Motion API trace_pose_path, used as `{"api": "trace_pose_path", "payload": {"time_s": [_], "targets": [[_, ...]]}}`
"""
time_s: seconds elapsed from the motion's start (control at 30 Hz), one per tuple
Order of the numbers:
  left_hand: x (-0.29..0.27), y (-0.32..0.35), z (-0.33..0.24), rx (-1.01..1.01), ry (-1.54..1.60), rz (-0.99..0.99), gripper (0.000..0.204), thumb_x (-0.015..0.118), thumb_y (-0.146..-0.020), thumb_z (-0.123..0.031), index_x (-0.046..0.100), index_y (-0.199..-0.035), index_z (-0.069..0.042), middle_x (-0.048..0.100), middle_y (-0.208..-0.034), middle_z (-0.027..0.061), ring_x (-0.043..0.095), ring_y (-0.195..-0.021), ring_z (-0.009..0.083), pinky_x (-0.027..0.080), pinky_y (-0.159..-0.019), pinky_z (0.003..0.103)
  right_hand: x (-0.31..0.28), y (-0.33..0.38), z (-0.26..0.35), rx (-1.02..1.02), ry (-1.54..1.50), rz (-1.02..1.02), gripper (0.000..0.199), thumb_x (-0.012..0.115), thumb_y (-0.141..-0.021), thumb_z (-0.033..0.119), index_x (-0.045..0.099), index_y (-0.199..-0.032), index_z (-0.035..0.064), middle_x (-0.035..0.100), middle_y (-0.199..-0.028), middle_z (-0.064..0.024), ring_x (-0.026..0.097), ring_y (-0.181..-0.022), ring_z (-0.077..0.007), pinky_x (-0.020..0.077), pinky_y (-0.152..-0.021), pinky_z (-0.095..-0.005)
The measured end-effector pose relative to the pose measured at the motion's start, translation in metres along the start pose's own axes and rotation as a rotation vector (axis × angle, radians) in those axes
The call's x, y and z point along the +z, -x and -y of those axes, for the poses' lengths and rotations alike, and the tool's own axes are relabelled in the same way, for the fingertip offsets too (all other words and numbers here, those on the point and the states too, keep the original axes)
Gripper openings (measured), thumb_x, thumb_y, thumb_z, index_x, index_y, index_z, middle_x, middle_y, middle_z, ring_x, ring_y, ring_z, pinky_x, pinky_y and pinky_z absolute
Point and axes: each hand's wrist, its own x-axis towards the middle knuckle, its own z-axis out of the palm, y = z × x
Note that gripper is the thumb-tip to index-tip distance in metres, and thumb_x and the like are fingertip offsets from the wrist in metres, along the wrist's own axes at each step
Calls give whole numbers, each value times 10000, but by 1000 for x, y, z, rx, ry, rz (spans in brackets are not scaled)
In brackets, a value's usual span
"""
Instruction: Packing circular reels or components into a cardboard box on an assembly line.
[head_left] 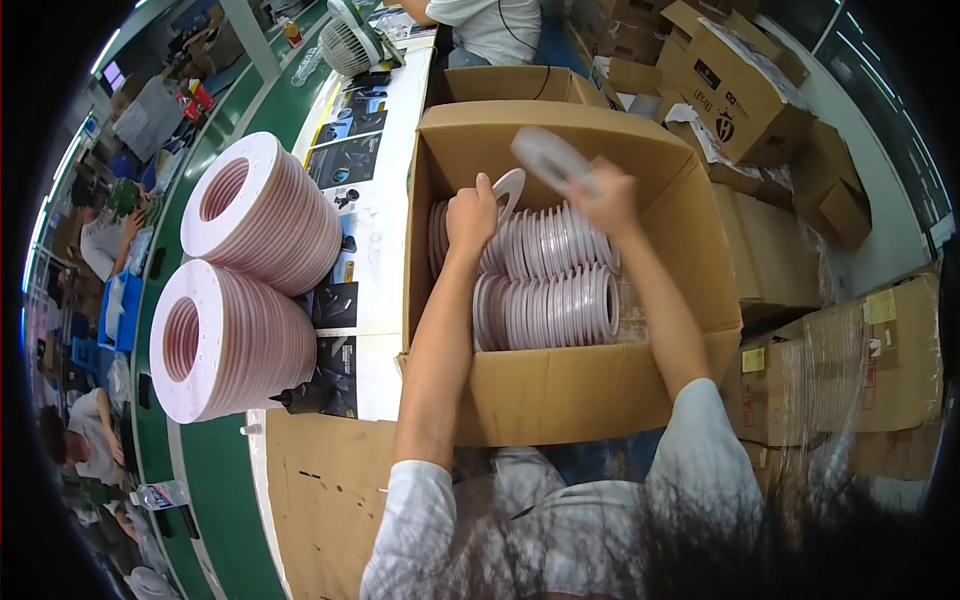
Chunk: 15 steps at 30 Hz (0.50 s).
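Inside an open cardboard box (560, 385) stand rows of flat, pinkish-white rings (545, 312), packed on edge. My left hand (472, 215) is at the box's left side, thumb up and fingers curled round the edge of a tilted white ring (511, 192). Over the box, my right hand (604, 200) grips another flat white ring (550, 158), smeared by motion. To the left, on the bench, two tall stacks of the same rings (232, 345) lie tipped side by side, their round holes facing left.
A small black bottle (296, 397) lies against the nearer stack. Printed sheets (345, 160) and a green-and-white fan (350, 45) are along the white bench strip. Cartons (740, 90) are piled at the right. A person (490, 30) sits beyond the box; others work at far left.
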Motion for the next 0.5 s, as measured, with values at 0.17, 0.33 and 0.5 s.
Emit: {"api": "trace_pose_path", "payload": {"time_s": [0.17,0.33,0.5], "targets": [[-8,-8,-17,-81,111,98,631,299,-984,-372,633,-722,95,622,-764,314,599,-796,482,454,-766,513,19,24,18,-214,241,240,169,725,-714,130,616,-798,33,645,-769,-123,637,-671,-252,518,-623,-352],[-19,1,-19,-13,96,-37,581,296,-986,-379,628,-888,87,633,-888,309,593,-883,475,443,-806,507,5,1,28,353,-128,-216,237,727,-700,171,586,-812,18,614,-740,-155,638,-762,-311,503,-707,-387],[-13,6,-12,-29,81,-25,548,312,-980,-380,612,-993,78,648,-929,289,611,-911,457,455,-823,493,3,1,28,258,-154,9,193,719,-672,91,543,-739,49,575,-665,-118,624,-681,-269,505,-680,-382]]}}
